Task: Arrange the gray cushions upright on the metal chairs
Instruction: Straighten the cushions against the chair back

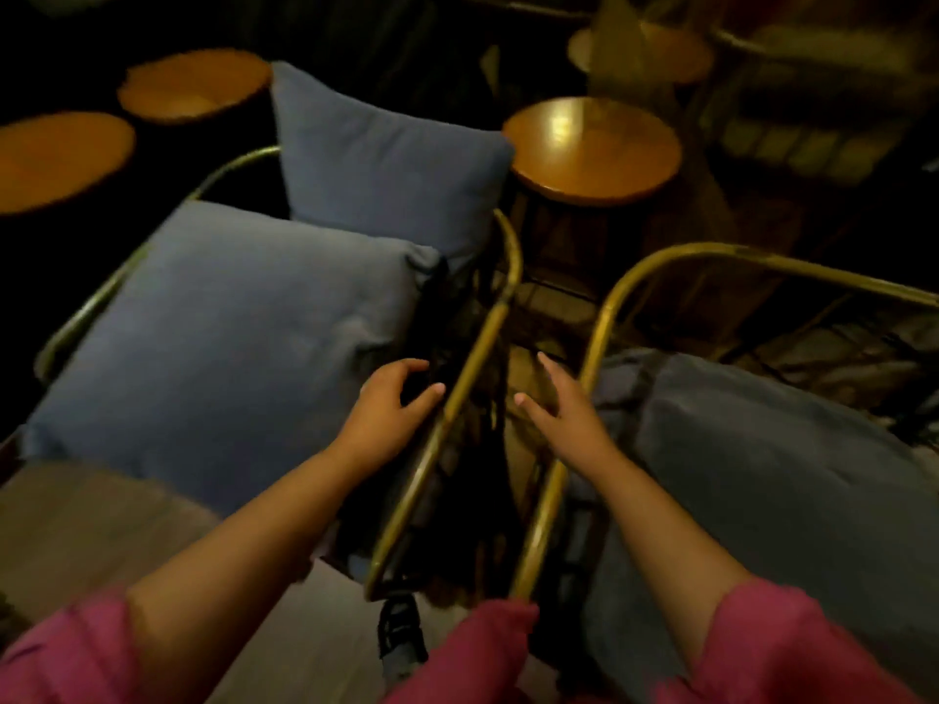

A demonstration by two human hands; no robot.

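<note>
Dim seating area, gray cushion (228, 327) beside left hand (391, 409), seemingly empty grip

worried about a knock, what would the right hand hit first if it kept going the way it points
Probably the right chair's brass rail, just beside the right hand; its fingers aim up into the gap between the chairs, though depth is unclear.

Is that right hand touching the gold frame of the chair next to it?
Cannot tell. In the head view the right hand overlaps the right chair's frame, fingers spread, but the dim picture shows neither contact nor gap.
</note>
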